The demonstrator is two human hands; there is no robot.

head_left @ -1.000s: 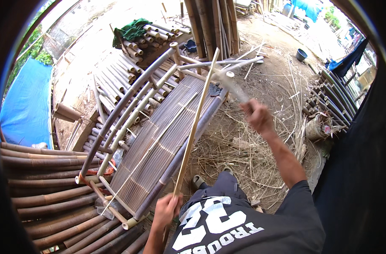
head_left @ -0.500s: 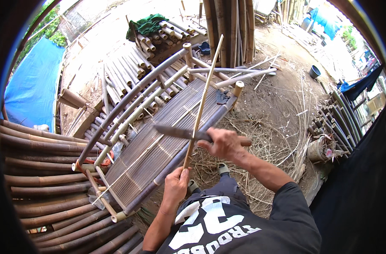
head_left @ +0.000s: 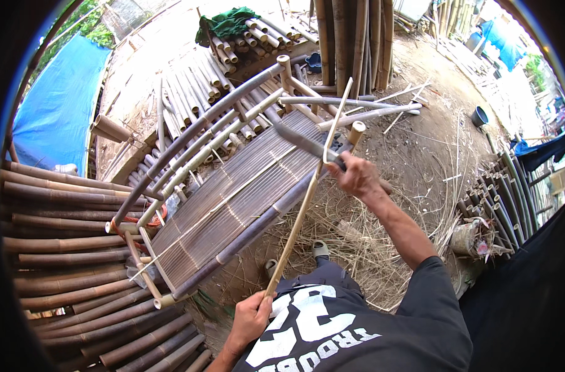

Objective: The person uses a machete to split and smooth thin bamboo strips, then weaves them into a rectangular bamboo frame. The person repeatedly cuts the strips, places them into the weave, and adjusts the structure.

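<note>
My left hand (head_left: 252,316) is closed round the near end of a long bamboo strip (head_left: 298,227), close to my body. The strip slants up and away to the right. My right hand (head_left: 358,176) grips the handle of a large machete (head_left: 300,140), its broad dark blade pointing to the upper left. The blade lies across the strip partway up, and a thin pale shaving curls where they meet. Beyond the strip stands a bamboo bench (head_left: 233,204) with a slatted seat and a railed back. A small dark cloth lies at the seat's right end, partly hidden behind the blade.
Thick bamboo poles (head_left: 78,245) are stacked at the left, with cut lengths (head_left: 189,87) behind the bench. Shavings (head_left: 369,260) cover the ground by my feet. More dark poles (head_left: 496,198) stand at the right, near a pot (head_left: 465,239). A blue tarp (head_left: 59,105) hangs at far left.
My right hand has pushed the machete farther up the strip, away from me, and a shaving now curls at the blade. My left hand has drawn the strip's near end closer to my body.
</note>
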